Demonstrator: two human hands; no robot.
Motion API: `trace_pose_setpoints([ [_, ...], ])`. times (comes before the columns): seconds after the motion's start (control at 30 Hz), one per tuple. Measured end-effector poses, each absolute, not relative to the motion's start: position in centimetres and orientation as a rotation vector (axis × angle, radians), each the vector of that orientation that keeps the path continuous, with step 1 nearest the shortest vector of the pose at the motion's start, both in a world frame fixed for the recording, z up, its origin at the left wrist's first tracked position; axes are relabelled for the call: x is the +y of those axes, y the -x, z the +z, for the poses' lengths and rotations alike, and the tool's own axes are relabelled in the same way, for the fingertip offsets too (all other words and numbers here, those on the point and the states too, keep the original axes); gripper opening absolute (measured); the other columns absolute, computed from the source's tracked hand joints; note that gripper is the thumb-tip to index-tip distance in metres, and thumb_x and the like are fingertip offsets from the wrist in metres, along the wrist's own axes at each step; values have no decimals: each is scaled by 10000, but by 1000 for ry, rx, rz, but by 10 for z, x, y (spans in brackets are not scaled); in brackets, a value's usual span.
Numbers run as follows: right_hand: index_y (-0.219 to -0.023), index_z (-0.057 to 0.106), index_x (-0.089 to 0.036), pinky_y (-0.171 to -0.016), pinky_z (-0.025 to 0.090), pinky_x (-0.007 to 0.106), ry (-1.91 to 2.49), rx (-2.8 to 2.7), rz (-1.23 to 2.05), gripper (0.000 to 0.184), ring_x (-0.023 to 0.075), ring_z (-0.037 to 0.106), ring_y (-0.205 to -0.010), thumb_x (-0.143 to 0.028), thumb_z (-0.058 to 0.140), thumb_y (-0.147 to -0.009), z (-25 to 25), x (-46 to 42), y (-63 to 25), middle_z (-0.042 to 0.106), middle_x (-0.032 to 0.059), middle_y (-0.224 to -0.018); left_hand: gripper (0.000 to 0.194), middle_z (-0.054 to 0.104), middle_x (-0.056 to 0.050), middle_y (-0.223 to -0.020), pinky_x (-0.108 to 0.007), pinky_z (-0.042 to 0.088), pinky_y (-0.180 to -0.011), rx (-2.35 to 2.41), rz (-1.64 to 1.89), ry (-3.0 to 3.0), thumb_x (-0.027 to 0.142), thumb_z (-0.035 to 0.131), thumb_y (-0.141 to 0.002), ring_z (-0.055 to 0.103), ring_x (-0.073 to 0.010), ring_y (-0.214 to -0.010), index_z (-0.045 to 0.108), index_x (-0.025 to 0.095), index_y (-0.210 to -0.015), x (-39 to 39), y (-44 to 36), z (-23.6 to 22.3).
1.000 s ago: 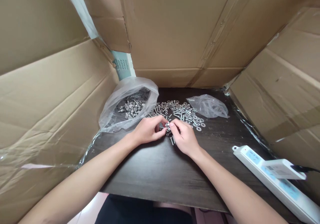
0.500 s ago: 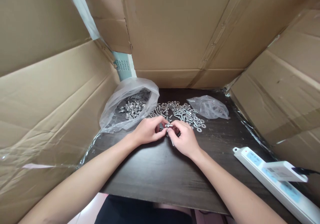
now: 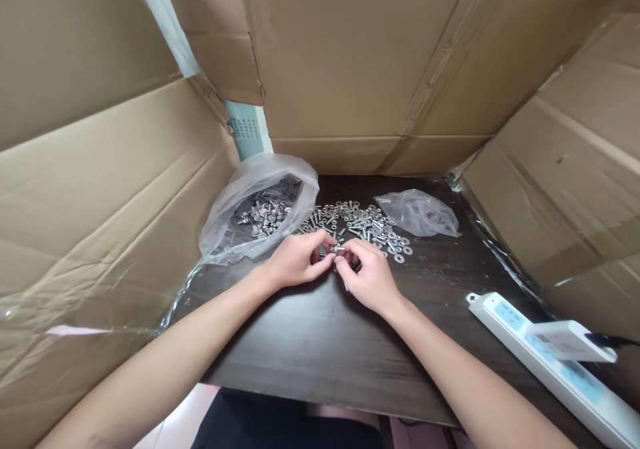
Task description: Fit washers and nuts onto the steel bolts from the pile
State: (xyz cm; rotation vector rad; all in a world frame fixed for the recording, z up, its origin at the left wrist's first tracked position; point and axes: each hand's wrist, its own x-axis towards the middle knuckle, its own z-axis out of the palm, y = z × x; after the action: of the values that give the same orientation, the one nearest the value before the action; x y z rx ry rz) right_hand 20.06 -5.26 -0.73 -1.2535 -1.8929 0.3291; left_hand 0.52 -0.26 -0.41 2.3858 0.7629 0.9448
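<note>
My left hand (image 3: 296, 259) and my right hand (image 3: 369, 277) meet at the middle of a dark wooden table (image 3: 310, 342). Both pinch a small metal bolt (image 3: 339, 249) between their fingertips. Just beyond the fingers lies a loose pile of bolts, nuts and washers (image 3: 365, 225). A clear plastic bag (image 3: 235, 229) to the left of my left hand holds many more bolts (image 3: 264, 217).
A crumpled, smaller plastic bag (image 3: 418, 213) lies at the back right of the pile. A white power strip (image 3: 550, 362) with a plugged-in adapter (image 3: 570, 340) lies at the right front. Cardboard walls (image 3: 360, 62) enclose the table on the left, back and right.
The hands stay together at the same spot; the fingers have shifted slightly around the small bolt. Nothing else has moved.
</note>
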Motion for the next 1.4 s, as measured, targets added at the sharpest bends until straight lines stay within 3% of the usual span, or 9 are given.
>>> trace_pose_setpoints([
  [0.17, -885, 591, -216, -694, 413, 332, 1246, -1833, 326, 29, 203, 563, -713, -207, 563, -885, -6, -54, -200, 598, 14, -777, 149, 683, 27, -732, -221, 454, -553, 791, 944, -2388, 253, 618, -932, 613, -108, -535, 624, 183, -1064, -3, -6, -4],
  [0.3, -965, 611, -208, -695, 436, 327, 1224, -1807, 341, 99, 196, 565, -710, -195, 566, -878, -5, -53, -200, 604, 17, -818, 157, 692, 21, -737, -222, 452, -552, 791, 944, -2386, 252, 615, -934, 618, -111, -546, 629, 179, -1073, -3, -6, -5],
  [0.43, -862, 586, -211, -692, 416, 330, 1220, -1854, 332, 37, 202, 563, -716, -193, 559, -880, -7, -52, -200, 592, 10, -759, 165, 698, 17, -747, -220, 446, -546, 792, 935, -2388, 253, 612, -935, 614, -107, -541, 630, 175, -1079, -3, -6, -4],
  [0.53, -797, 558, -215, -682, 405, 330, 1242, -1863, 324, 87, 201, 555, -704, -187, 551, -879, -9, -52, -200, 578, 5, -719, 156, 693, 17, -737, -222, 444, -543, 798, 936, -2384, 256, 613, -937, 613, -110, -541, 629, 175, -1069, -4, -6, -4],
  [0.73, -964, 623, -199, -663, 438, 315, 1214, -1795, 339, 94, 187, 549, -691, -199, 570, -887, -6, -53, -200, 594, 13, -802, 146, 684, 20, -732, -223, 443, -550, 772, 942, -2381, 250, 610, -934, 610, -110, -550, 638, 178, -1058, -4, -7, -2],
  [0.97, -860, 605, -208, -664, 409, 326, 1228, -1861, 335, 57, 194, 552, -696, -201, 562, -897, -8, -52, -200, 576, 7, -756, 148, 688, 23, -735, -220, 445, -555, 782, 933, -2373, 241, 619, -908, 609, -106, -548, 641, 179, -1041, -4, -6, -2],
  [1.27, -890, 611, -210, -677, 427, 324, 1235, -1836, 355, 37, 188, 561, -690, -225, 579, -900, -8, -52, -200, 595, 5, -774, 137, 711, 30, -768, -219, 449, -570, 765, 933, -2384, 252, 632, -897, 614, -99, -549, 639, 193, -1020, -4, -7, -2],
  [1.4, -829, 604, -212, -674, 413, 323, 1234, -1871, 365, 156, 190, 571, -689, -256, 549, -968, -6, -52, -200, 607, 7, -745, 135, 692, 40, -740, -216, 455, -572, 771, 935, -2391, 238, 639, -882, 613, -98, -546, 633, 194, -1009, -4, -7, -2],
])
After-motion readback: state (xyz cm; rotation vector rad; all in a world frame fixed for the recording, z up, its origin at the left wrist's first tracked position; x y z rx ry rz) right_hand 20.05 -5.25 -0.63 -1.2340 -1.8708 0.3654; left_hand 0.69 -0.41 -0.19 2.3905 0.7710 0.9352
